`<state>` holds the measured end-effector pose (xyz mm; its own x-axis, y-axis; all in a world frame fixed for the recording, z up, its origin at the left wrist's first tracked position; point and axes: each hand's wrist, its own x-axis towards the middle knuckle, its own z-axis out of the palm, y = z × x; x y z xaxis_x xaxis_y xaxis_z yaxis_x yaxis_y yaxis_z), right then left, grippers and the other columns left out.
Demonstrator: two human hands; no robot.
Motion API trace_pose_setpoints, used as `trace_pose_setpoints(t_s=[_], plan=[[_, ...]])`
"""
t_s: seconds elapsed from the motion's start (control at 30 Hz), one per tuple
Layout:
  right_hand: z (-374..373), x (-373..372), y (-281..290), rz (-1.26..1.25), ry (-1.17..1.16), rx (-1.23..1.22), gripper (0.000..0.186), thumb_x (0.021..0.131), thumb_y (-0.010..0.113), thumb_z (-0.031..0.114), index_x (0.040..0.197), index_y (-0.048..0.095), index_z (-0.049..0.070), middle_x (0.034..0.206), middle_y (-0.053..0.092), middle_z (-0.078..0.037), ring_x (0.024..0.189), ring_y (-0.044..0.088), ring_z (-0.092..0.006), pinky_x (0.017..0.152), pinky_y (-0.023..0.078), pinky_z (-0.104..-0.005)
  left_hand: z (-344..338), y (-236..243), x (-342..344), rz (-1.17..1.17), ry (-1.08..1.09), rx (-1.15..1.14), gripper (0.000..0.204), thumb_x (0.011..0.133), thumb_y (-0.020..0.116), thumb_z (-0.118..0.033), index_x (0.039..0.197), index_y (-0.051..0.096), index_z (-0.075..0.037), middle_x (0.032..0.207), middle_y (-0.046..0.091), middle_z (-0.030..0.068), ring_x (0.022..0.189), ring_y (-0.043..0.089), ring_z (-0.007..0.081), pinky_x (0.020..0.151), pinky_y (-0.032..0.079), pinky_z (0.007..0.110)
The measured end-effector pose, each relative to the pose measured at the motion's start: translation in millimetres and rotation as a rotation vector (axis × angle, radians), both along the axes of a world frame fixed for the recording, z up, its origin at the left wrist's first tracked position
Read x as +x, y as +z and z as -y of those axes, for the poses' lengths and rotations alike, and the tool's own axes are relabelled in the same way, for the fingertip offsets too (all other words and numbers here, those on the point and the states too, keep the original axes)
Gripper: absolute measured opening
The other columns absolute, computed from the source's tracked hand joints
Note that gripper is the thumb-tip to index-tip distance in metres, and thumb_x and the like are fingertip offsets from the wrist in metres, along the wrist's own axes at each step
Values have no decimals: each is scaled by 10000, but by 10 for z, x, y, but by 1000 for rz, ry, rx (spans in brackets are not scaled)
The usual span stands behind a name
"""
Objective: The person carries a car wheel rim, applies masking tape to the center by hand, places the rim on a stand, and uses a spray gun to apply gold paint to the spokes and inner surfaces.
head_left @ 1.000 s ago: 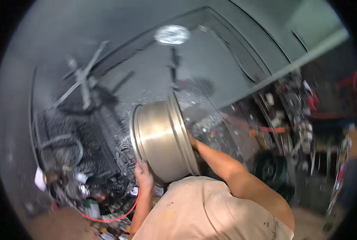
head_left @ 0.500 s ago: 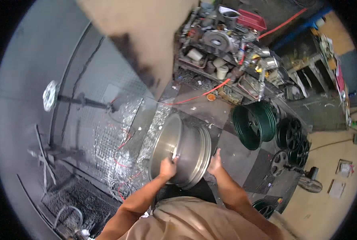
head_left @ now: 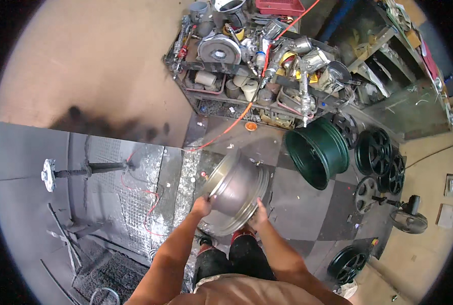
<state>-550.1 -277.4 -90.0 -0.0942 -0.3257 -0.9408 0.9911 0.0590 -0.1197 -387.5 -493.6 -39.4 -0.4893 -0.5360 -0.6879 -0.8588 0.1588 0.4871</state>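
A bare silver metal wheel rim (head_left: 238, 189) hangs tilted in front of my legs, its barrel lying sideways between my hands. My left hand (head_left: 202, 206) is closed round the left lip, thumb toward the barrel. At the lower right, my right hand (head_left: 258, 215) grips the other lip, with part of its fingers hidden behind the metal. To the right on the floor stands a green wheel rim (head_left: 315, 157), its hollow side facing me.
A cluttered tool cart (head_left: 226, 81) with spray guns and cups stands ahead. An orange-red hose (head_left: 226, 131) trails from it across the floor. At the right are several dark wheels (head_left: 372, 151) and a fan (head_left: 409, 216). A stand (head_left: 91, 169) is on the left.
The silver rim has turned and tilted in my hands, its right side now lower. My left hand has moved up and left, my right hand down and left. The view has swung round.
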Motion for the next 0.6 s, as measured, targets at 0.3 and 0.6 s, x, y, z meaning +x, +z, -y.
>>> trace_pose_setpoints(t_s=[0.3,0.6], plan=[[683,-360,-356,-80,121,-78,784,926,658,560,1500,450,68,1453,552,-127,1307,520,-319,1105,391,-500,280,-293,-15,187,10,23,646,937,625,-537,1335,570,-31,1240,659,276,1171,627,433,990,502,494],[1051,-357,35,-250,439,142,905,877,706,562,1552,378,57,1597,397,-144,1445,397,-302,1203,250,-455,86,593,1186,26,98,57,553,932,671,-462,1319,625,-69,1177,720,195,1076,707,329,920,546,418]])
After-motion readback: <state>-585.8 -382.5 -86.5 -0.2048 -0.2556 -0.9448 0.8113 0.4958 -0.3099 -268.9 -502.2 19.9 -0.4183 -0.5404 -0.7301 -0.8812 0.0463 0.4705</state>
